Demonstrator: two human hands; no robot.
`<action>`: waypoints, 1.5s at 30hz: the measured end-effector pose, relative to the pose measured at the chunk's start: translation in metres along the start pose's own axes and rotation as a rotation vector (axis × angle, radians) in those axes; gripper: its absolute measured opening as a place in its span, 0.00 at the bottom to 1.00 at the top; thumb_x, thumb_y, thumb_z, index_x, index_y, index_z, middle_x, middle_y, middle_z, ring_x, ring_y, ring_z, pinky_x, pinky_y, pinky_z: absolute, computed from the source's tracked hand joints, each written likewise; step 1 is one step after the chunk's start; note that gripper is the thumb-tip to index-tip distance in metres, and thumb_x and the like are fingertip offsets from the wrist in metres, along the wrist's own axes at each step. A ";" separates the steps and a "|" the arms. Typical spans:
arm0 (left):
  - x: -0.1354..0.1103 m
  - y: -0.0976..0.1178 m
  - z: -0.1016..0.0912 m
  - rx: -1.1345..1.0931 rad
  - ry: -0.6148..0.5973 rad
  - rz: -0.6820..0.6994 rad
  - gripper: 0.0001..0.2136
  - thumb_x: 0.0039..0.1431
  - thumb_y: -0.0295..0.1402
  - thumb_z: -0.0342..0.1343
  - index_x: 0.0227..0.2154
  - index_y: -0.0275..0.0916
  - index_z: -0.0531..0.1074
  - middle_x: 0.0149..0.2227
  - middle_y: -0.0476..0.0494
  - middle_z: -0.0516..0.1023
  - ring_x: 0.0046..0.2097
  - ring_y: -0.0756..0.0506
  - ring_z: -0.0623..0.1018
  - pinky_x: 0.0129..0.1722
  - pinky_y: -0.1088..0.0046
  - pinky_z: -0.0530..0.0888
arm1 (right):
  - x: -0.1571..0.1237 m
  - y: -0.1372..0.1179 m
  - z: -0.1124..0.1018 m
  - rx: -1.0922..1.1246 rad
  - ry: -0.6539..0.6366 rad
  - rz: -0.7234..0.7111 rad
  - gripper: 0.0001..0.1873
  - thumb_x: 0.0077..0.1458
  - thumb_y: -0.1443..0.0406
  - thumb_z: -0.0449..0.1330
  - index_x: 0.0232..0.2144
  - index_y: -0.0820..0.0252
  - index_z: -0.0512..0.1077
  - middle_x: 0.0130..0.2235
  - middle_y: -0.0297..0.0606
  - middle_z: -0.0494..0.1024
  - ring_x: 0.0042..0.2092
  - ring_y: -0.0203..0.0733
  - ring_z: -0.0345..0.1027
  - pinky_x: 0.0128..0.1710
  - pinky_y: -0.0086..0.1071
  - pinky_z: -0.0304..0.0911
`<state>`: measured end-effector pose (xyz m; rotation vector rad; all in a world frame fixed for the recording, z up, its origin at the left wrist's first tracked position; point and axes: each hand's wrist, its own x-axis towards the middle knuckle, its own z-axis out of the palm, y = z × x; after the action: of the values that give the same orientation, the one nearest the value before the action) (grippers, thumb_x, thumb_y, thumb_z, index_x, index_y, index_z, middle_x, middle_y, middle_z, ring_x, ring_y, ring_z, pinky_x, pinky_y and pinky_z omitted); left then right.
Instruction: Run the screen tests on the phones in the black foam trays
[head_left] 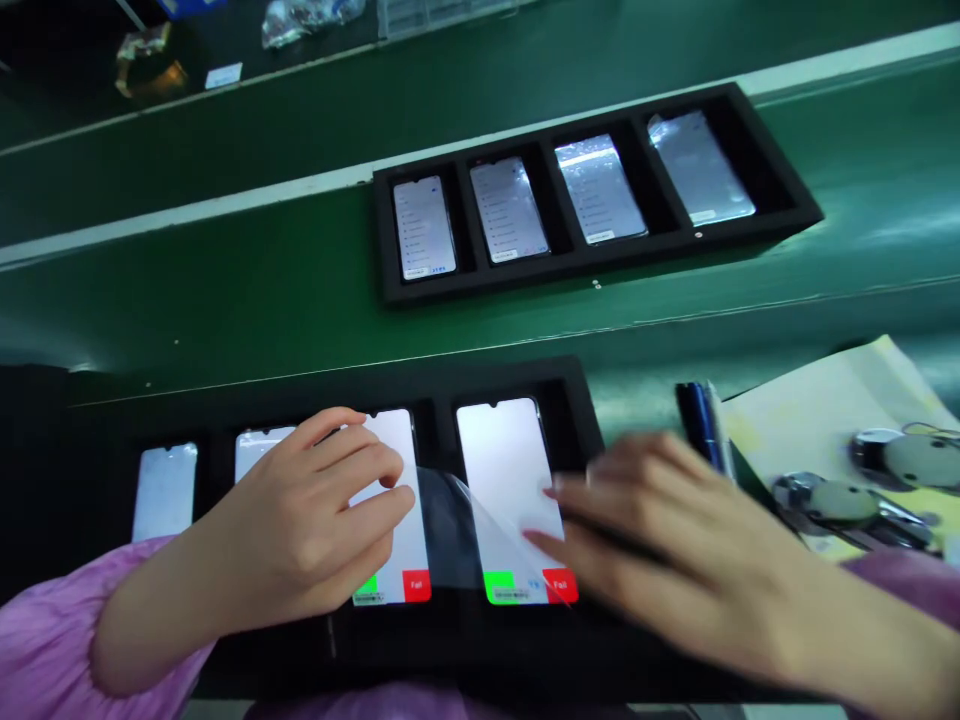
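Note:
A black foam tray with several slots (pixel 480 650) lies before me, holding lit phones. My left hand (pixel 315 520) is over the middle phones, fingers curled, covering part of the third phone (pixel 390 440). Its fingertips appear to pinch a clear film (pixel 450 510), though the thumb is hidden. This film slants across the gap onto the right-hand phone (pixel 506 450), whose white screen has a green and a red "Fail" box at the bottom. Blurred by motion, my right hand (pixel 675 540) hovers at that phone's right edge, thumb and finger apart, with nothing visible between them.
A second black tray (pixel 480 288) with several lit phones sits farther back on the green surface (pixel 262 290). At right lie dark pens (pixel 701 420), a paper sheet (pixel 810 400) and shiny metal parts (pixel 847 505). A plastic bag (pixel 307 20) is on the back ledge.

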<state>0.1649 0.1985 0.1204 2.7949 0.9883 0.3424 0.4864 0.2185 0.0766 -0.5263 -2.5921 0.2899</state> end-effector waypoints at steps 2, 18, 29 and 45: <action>0.008 -0.006 0.003 0.012 0.019 0.026 0.07 0.63 0.20 0.56 0.37 0.37 0.76 0.34 0.47 0.76 0.36 0.47 0.74 0.52 0.56 0.76 | -0.019 -0.023 -0.007 0.024 -0.007 -0.092 0.18 0.72 0.68 0.53 0.54 0.50 0.79 0.47 0.31 0.80 0.45 0.38 0.68 0.51 0.42 0.64; -0.047 -0.026 0.025 0.314 -0.039 -0.561 0.15 0.73 0.39 0.48 0.45 0.40 0.79 0.46 0.37 0.75 0.46 0.36 0.76 0.45 0.52 0.74 | 0.030 0.030 0.039 0.542 0.496 0.646 0.02 0.62 0.65 0.68 0.35 0.55 0.78 0.36 0.34 0.75 0.30 0.33 0.65 0.28 0.33 0.61; -0.035 -0.026 0.025 0.274 -0.018 -0.619 0.12 0.71 0.45 0.53 0.43 0.49 0.81 0.59 0.43 0.75 0.55 0.33 0.76 0.53 0.42 0.75 | 0.032 0.019 0.044 0.720 0.650 0.740 0.07 0.61 0.61 0.69 0.34 0.55 0.75 0.39 0.35 0.78 0.32 0.36 0.68 0.30 0.36 0.65; -0.092 0.089 0.010 -0.325 -0.050 -0.244 0.14 0.71 0.29 0.50 0.49 0.52 0.77 0.41 0.57 0.86 0.41 0.48 0.85 0.44 0.70 0.86 | -0.008 -0.029 0.019 0.402 0.018 0.526 0.09 0.71 0.57 0.58 0.45 0.53 0.74 0.36 0.34 0.81 0.25 0.34 0.66 0.25 0.33 0.61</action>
<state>0.1511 0.0711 0.1162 2.3533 1.1327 0.3613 0.4746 0.1872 0.0653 -1.0374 -2.2455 0.9459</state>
